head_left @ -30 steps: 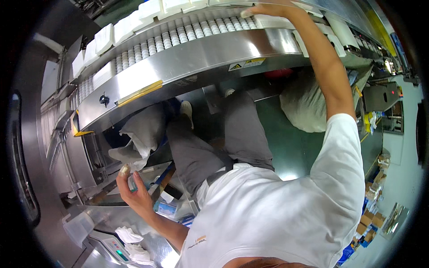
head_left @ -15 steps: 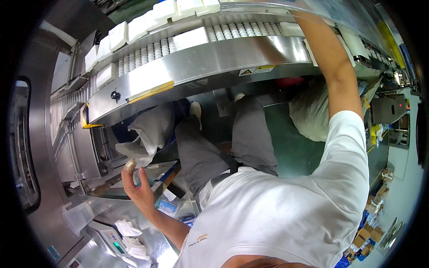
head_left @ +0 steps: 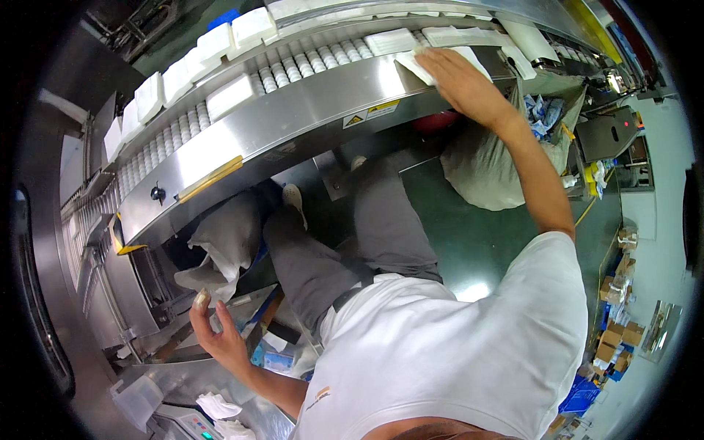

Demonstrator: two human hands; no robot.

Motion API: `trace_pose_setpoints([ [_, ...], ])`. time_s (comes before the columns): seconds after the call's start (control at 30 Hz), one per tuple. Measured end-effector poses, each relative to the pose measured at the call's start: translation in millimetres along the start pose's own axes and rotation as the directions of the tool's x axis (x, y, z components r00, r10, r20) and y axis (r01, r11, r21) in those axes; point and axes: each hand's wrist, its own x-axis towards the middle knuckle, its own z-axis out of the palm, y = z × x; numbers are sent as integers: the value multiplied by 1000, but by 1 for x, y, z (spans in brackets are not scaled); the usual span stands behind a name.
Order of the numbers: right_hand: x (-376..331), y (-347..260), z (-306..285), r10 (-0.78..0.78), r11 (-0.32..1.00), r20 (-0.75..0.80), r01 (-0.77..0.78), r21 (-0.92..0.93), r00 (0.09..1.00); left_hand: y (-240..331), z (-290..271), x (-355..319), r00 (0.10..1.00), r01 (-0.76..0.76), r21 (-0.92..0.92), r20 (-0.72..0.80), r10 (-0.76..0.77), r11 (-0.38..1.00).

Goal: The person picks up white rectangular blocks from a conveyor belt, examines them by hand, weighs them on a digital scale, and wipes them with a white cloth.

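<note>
My right hand [head_left: 463,86] reaches over the front rim of the roller conveyor [head_left: 293,110]. Its fingers are stretched out over a flat white sheet [head_left: 415,67] on the metal rim. No grip on the sheet shows, and the hand covers its middle. Just beyond the fingers, a white rectangular pack [head_left: 391,42] lies on the white rollers. My left hand [head_left: 220,334] hangs at the lower left with its fingers apart and holds nothing. A pale covering wraps one of its fingertips.
White packs [head_left: 251,28] line the conveyor's far side. Under the conveyor are a grey bag [head_left: 227,227] and a large pale sack [head_left: 480,172]. At lower left, a scale [head_left: 187,424] stands beside crumpled white pieces [head_left: 218,405] and a clear plastic container [head_left: 137,402].
My right hand has come back from under the clear cover to the conveyor's front rim. The view has shifted to the right. My left hand stays open.
</note>
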Motion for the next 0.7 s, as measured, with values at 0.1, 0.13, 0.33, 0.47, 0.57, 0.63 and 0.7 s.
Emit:
trace_pose_setpoints([
  [0.1, -15, -10, -2, 57, 996, 24, -58, 65, 998, 1, -1, -1, 999, -26, 1, 20, 26, 1000],
  [0.13, -15, -7, -5, 35, 993, 22, -37, 114, 999, 3, -1, -2, 1000, -16, 0, 20, 16, 1000],
  [0.33, 13, 123, -21, 245, 968, -166, -230, 104, 955, -2, 1, 1, 999, -4, -40, 44, 6, 999],
  [0.47, 27, 224, 3, 541, 841, -41, -541, 11, 840, -1, -2, -1, 997, 34, -32, 64, -31, 999],
  [0.57, 36, 260, 22, 611, 791, 37, -611, 10, 791, -3, -2, -3, 996, 63, -25, 60, -61, 998],
  [0.63, 40, 264, 35, 636, 769, 79, -639, 18, 768, -2, -2, -3, 997, 64, -41, 50, -62, 997],
  [0.7, 46, 267, 43, 637, 766, 99, -643, 34, 764, -1, -1, -3, 997, 65, -54, 52, -63, 996],
])
